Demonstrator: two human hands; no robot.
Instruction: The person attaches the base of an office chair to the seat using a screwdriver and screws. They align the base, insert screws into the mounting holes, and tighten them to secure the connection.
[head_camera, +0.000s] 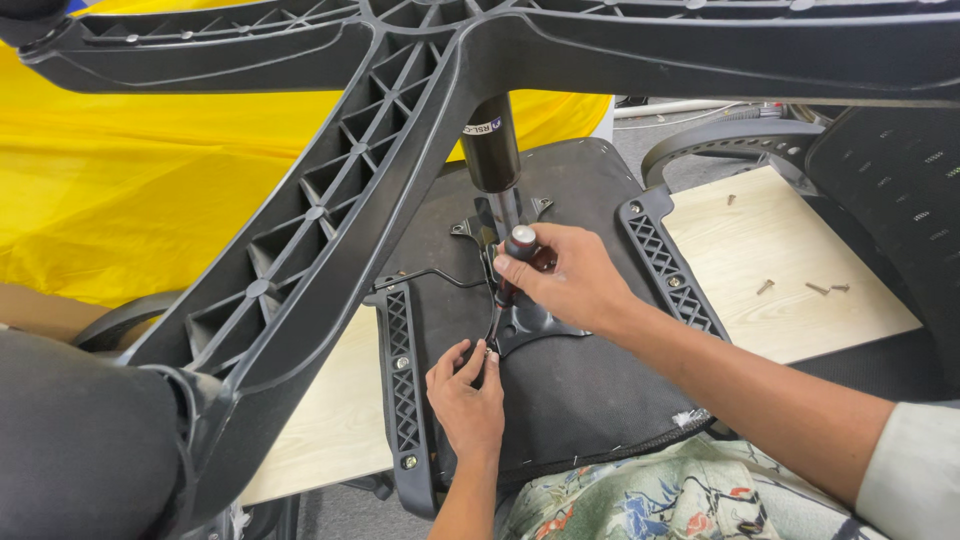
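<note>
**Two Hands on One Screwdriver at the Chair Mechanism**

One screwdriver (510, 275) is in use. It has a dark red-and-black handle with a pale end cap and a thin dark shaft, and it stands nearly upright, tilted slightly, over the black metal mechanism plate (535, 322) at the centre of the upturned seat underside (570, 390). The right hand (570, 280) wraps the handle, fingers closed around it. The left hand (468, 395) sits below, fingers pressed together and pinching at the shaft tip where it meets the plate.

Hidden or unclear items: the tip and whatever fastener it engages are covered by the left fingertips. The chair base (330, 210) crosses the upper view and is cut off at the top edge; its gas cylinder (490, 150) descends to the plate, partly behind the right hand. The wooden desk (770, 250) is largely covered by the seat.

Counts: two ribbed black brackets (400, 375) flank the seat, one on each side. Four loose screws (765, 286) lie on the desk to the right. One yellow sheet (120, 170) lies beyond on the left. One mesh backrest (890, 190) is at the right, cut off by the frame.
</note>
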